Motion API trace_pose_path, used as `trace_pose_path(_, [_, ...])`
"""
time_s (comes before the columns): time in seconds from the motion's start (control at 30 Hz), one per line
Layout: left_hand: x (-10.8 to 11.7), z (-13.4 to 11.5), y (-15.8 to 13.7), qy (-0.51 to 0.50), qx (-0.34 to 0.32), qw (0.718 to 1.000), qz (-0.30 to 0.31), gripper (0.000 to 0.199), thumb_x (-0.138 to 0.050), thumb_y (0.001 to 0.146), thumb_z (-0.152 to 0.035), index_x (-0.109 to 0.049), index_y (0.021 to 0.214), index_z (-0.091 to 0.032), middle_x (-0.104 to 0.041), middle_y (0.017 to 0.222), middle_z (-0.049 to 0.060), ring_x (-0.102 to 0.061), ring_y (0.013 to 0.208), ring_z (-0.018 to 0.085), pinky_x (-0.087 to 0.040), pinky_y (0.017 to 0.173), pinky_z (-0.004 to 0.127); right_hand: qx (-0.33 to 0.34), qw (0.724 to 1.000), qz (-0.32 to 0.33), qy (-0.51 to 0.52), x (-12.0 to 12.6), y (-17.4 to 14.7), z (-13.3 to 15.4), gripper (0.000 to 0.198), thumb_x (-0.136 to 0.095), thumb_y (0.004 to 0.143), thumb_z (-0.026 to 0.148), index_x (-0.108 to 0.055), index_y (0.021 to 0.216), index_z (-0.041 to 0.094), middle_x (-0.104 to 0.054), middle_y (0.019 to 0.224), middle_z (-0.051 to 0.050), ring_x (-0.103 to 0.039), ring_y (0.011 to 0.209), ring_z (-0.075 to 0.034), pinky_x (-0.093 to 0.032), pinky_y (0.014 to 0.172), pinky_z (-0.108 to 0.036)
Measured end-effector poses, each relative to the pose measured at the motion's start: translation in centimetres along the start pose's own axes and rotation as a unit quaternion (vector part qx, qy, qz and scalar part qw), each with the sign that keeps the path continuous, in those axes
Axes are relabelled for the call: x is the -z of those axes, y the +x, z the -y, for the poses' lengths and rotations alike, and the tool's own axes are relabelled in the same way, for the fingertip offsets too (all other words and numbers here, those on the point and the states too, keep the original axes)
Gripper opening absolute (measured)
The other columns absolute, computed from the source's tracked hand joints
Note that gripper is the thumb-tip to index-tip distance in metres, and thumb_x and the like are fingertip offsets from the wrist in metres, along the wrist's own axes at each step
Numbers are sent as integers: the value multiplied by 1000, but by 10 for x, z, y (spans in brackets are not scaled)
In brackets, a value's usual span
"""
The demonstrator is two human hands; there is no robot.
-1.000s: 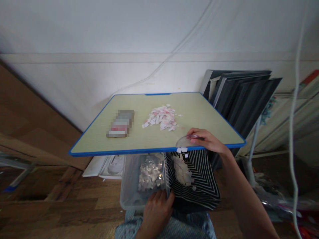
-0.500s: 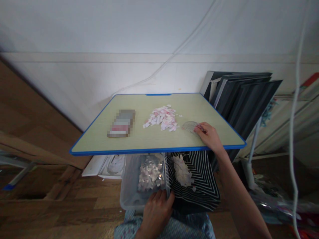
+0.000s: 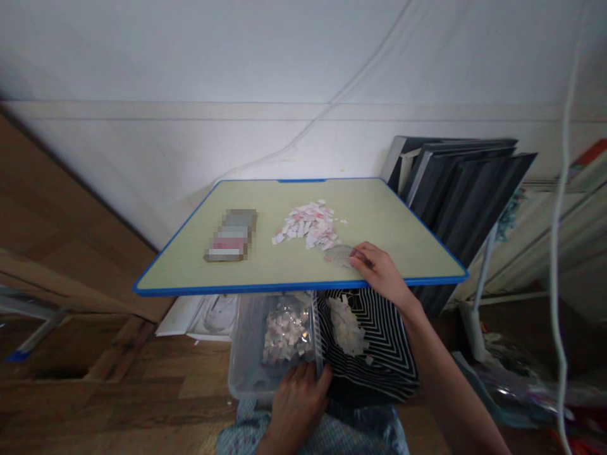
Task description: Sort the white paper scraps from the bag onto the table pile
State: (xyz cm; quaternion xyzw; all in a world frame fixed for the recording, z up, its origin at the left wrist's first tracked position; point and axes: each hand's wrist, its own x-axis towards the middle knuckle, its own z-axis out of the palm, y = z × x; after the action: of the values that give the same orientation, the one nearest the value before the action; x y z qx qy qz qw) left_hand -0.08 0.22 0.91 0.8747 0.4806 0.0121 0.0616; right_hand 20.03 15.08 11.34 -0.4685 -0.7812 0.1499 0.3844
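Your right hand [image 3: 379, 272] has its grip pressed together, pinching the clear protractor [image 3: 339, 254] at the bench [image 3: 265, 270], just beside the pink-and-white paper scraps [image 3: 310, 222]. Your left hand [image 3: 300, 397] grips the clear plastic bin [image 3: 244, 354] by its near right rim; pale scraps [image 3: 287, 333] inside. Black striped bag [image 3: 391, 357] alongside holds more pale bits [image 3: 348, 328].

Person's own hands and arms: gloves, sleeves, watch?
Left hand and right hand: no gloves, no visible rings. The right forearm shows no sleeve, watch or band; little of the left forearm is in frame.
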Motion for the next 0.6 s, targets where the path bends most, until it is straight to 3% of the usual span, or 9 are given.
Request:
trace_pose_path(0.4, [-2, 1, 0, 3, -1, 1000, 6, 43, -59, 75, -16, -47, 116, -22, -58, 92, 7, -54, 83, 22, -46, 70, 33, 62, 995, 77, 34, -49, 25, 34, 20, -44, 82, 22, -44, 63, 17, -51, 75, -4, -47, 71, -13, -38, 66, -27])
trace_pose_path(0.6, [-3, 1, 0, -1, 1, 1000, 2, 42, -57, 74, -14, -47, 114, -22, -57, 91, 6, -54, 82, 21, -45, 69, 32, 91, 989, 109, 42, -56, 32, 41, 22, -44, 82, 23, -42, 61, 17, -50, 72, -3, -46, 69, -12, -37, 65, -26])
